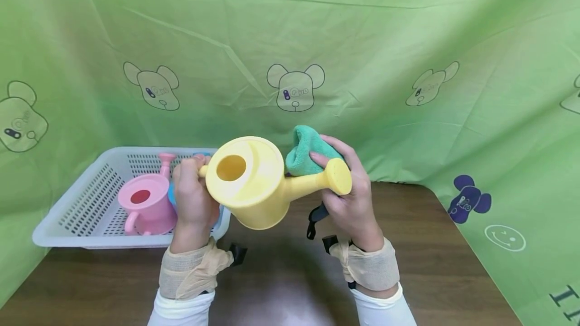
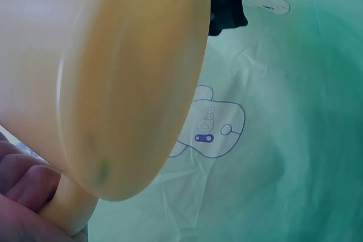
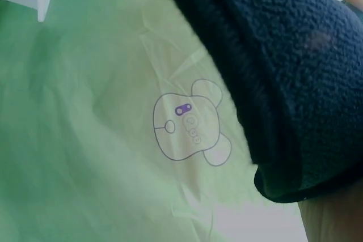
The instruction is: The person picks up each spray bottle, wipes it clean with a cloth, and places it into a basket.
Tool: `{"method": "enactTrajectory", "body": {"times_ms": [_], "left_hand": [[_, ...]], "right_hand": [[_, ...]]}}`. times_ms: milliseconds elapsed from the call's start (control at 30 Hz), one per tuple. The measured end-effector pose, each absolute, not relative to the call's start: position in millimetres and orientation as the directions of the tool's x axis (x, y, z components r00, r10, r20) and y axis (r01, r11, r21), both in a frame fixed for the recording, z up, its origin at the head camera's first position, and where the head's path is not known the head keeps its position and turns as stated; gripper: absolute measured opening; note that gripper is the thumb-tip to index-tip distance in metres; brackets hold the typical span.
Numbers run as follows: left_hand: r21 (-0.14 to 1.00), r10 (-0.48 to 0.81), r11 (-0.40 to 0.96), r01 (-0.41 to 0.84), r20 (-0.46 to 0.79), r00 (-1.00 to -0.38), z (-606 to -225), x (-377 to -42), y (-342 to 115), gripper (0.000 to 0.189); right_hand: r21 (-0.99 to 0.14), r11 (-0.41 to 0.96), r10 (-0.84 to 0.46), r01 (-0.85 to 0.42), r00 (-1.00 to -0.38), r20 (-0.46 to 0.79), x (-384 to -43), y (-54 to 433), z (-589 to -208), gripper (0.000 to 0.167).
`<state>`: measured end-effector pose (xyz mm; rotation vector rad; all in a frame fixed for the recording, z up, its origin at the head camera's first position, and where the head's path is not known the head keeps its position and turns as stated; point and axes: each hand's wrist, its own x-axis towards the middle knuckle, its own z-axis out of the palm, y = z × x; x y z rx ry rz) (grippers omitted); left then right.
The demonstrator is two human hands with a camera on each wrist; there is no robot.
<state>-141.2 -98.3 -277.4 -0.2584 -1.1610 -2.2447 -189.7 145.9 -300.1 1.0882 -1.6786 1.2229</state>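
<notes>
My left hand (image 1: 192, 197) grips the handle of a yellow toy watering can (image 1: 260, 210), holding it up above the table with its top facing me. In the left wrist view, my fingers (image 2: 34, 182) curl round the handle, and a dark smudge shows on the can's base (image 2: 133, 111). My right hand (image 1: 351, 200) grips a green cloth (image 1: 305, 152) beside the can, behind its spout (image 1: 308, 186). The cloth (image 3: 317, 72) looks dark in the right wrist view and has a darker edging. A dark strap (image 1: 317, 215) hangs below my right hand.
A white slotted basket (image 1: 74, 210) stands at the left of the brown wooden table (image 1: 408, 245). In it are a pink watering can (image 1: 156, 210) and something blue (image 1: 172, 194), partly hidden by my left hand. A green curtain (image 1: 362, 29) with bear drawings closes off the back and sides.
</notes>
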Motion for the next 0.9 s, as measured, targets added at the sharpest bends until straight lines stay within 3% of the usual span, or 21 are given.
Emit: {"method": "enactTrajectory", "body": {"times_ms": [333,633,900], "left_hand": [[0.688,-0.445,-0.466,0.557,0.362,-0.819,-274.9,-140.8,-101.6,0.044],[0.695,-0.477,-0.465,0.548,0.325,-0.817,-273.6,-142.3,-101.8,0.047],[0.687,-0.506,-0.47,0.555,0.305,-0.807,-274.9,-143.3,-101.9,0.044]], "right_hand": [[-0.375,0.04,-0.114,-0.926,-0.377,0.919,-190.3,154.2,-297.7,0.046],[-0.388,0.053,-0.088,-0.92,-0.392,0.916,-189.3,156.1,-298.6,0.056],[-0.389,0.081,-0.079,-0.918,-0.395,0.915,-190.3,156.2,-299.0,0.055]]}}
